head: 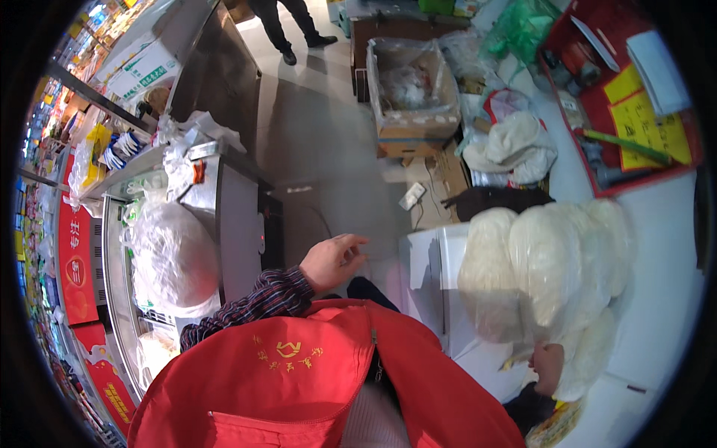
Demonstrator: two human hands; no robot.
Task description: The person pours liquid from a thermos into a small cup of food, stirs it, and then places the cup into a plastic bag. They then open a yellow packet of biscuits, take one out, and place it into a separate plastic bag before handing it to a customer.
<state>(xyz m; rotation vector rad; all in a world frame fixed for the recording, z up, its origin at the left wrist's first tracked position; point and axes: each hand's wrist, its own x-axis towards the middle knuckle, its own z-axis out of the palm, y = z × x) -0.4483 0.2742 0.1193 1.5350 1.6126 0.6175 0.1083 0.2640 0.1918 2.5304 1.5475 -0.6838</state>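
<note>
My left hand (334,262) is held in front of me above the floor, fingers loosely curled and apart, with nothing in it. At the lower right, my right hand (547,367) is at the lower edge of several large pale bundles in clear plastic bags (552,263), its fingers bent. Whether it grips the plastic cannot be made out. The bundles lie on a white surface (644,341). Below that hand is a partly hidden package with yellow on it (554,428). On the left, a big round clear plastic bag (176,257) rests in a glass-sided case.
A counter with a metal edge (238,235) stands at the left. Ahead are a plastic-lined cardboard box (417,126) and a power strip (413,196) with cords on the floor. A red bin (605,193) holds papers and tools. A person's legs (288,28) show beyond.
</note>
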